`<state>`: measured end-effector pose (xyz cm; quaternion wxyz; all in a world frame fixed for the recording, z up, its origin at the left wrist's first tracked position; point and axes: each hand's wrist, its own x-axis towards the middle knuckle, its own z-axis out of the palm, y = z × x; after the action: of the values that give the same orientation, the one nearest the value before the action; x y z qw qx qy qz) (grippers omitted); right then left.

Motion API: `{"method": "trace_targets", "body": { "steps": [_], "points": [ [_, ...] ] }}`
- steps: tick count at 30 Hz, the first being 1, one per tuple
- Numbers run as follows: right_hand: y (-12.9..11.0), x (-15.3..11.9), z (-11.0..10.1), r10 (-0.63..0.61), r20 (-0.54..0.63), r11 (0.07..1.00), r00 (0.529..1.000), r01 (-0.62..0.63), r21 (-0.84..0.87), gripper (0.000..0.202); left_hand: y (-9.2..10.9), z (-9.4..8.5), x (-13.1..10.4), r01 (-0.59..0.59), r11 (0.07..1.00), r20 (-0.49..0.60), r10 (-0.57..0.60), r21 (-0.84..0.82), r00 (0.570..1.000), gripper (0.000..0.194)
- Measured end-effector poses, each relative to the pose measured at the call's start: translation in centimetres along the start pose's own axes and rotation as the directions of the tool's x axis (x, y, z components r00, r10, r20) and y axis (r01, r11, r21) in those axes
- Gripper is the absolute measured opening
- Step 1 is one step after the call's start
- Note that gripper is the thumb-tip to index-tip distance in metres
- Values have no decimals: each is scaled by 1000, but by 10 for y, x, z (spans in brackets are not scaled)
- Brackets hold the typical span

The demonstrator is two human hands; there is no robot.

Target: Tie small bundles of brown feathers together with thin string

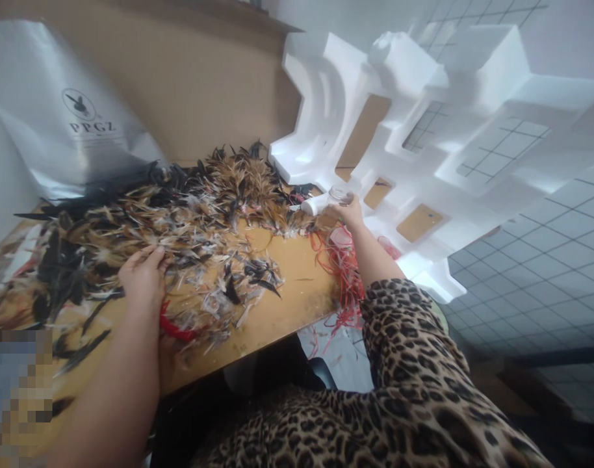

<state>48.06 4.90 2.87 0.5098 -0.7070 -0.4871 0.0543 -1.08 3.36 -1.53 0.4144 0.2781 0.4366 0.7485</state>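
Observation:
Brown, black and white feathers (180, 221) lie in a wide heap across the yellow table (297, 279). My left hand (145, 270) is at the near side of the heap, its fingers pinched together among the feathers; what they hold is too small to make out. A red band (175, 330) lies just below that hand. At the right end of the heap, my right hand (346, 211) has its fingers around a small clear round container (340, 193). A white roll (315, 205) lies right beside it.
Tangled red strings (348, 279) hang over the table's right edge. A large white foam moulding (424, 149) stands at the back right. A silver bag (77, 123) stands at the back left, and a cardboard panel (204, 78) closes off the back.

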Motion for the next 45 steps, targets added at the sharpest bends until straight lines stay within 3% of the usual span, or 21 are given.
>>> {"method": "trace_targets", "body": {
  "steps": [3, 5, 8, 9, 11, 13, 15, 17, 21, 27, 36, 41, 45],
  "points": [
    [-1, 1, -2, 45, -5, 998, 999, -45, 45, 92, 1, 0, -1, 1, 1000, -10, -1, -24, 1000, 26],
    [-9, 1, -7, -2, -58, 1000, 998, 1, -23, 93, 1, -1, -2, 0, 999, 7, 1, -42, 1000, 26],
    [-36, 0, -15, -245, -193, 949, 950, 194, -247, 80, 2, 0, -2, 3, 999, 6, -3, -53, 1000, 26],
    [-48, -1, -16, -352, -168, 901, 921, 284, -328, 74, 2, 0, -3, 7, 999, -1, -7, -51, 1000, 26],
    [-74, -1, -13, -517, 16, 759, 856, 466, -455, 65, 2, 1, -3, 15, 999, -5, -15, -44, 1000, 26],
    [-94, -1, -2, -573, 276, 591, 772, 623, -512, 54, 2, 1, -2, 15, 999, -7, -15, -47, 1000, 26],
    [-104, 1, 15, -499, 558, 425, 664, 748, -510, 42, 2, 0, 0, 2, 998, -23, -4, -62, 1000, 27],
    [-104, 4, 35, -336, 706, 313, 624, 781, -541, 34, 1, -1, 2, -3, 997, -26, 1, -72, 1000, 27],
    [-87, 11, 67, -67, 736, 188, 674, 733, -654, 46, 1, -2, 4, 9, 997, -16, -10, -77, 1000, 28],
    [-68, 19, 84, 50, 707, 128, 705, 698, -705, 53, 1, 2, 2, 25, 997, -9, -25, -79, 1000, 29],
    [-56, 26, 87, 21, 769, 114, 638, 763, -636, 40, 2, 2, -1, 36, 996, -16, -37, -76, 999, 31],
    [-56, 23, 84, -43, 758, 87, 651, 758, -646, 49, 2, 2, -1, 31, 996, -8, -32, -86, 999, 31],
    [-66, 22, 79, -100, 725, 103, 682, 732, -674, 40, 1, 2, -1, 35, 996, -3, -35, -85, 999, 30]
  ]
}}
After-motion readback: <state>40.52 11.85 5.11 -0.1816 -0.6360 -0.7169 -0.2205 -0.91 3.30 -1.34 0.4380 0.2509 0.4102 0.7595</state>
